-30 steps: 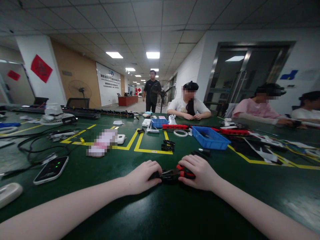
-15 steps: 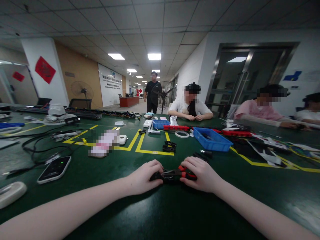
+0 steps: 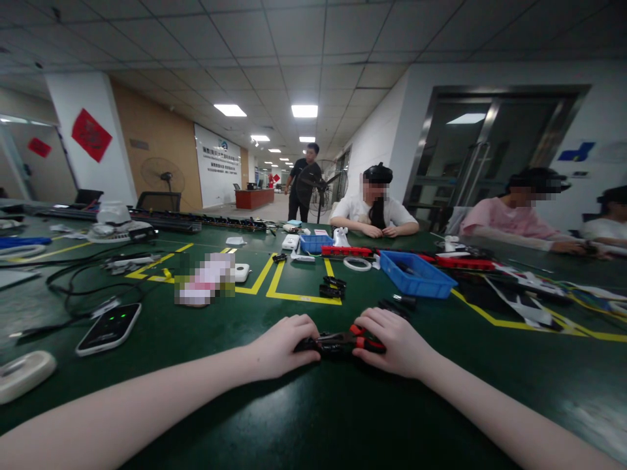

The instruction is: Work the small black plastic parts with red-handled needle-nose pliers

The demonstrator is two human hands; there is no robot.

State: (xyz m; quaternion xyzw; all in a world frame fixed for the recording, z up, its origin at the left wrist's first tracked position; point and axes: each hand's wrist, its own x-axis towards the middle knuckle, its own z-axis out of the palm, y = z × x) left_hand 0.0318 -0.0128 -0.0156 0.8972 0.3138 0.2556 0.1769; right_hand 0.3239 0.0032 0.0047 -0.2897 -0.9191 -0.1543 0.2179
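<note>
My right hand (image 3: 392, 339) is closed around the red and black handles of a pair of pliers (image 3: 360, 341). The jaws point left, toward my left hand (image 3: 287, 346). That hand's fingers and thumb are pinched on a small black part (image 3: 308, 344), mostly covered by the fingers. The jaws lie over or against black material between the hands; I cannot tell whether they grip it. Both hands rest low over the green table (image 3: 313, 418). Several similar black pieces (image 3: 333, 286) lie beyond them, inside a yellow tape outline.
A blue bin (image 3: 416, 275) stands beyond my right hand, with black pieces (image 3: 394, 307) before it. At left lie a white-edged device (image 3: 108, 328), cables (image 3: 59, 281) and a phone-like object (image 3: 206, 281). Red strips (image 3: 345, 251) lie farther back. A co-worker (image 3: 375, 209) sits opposite.
My hands and the pliers stay almost in place. The standing person in the background has shifted slightly right and leans. The view has shifted a little.
</note>
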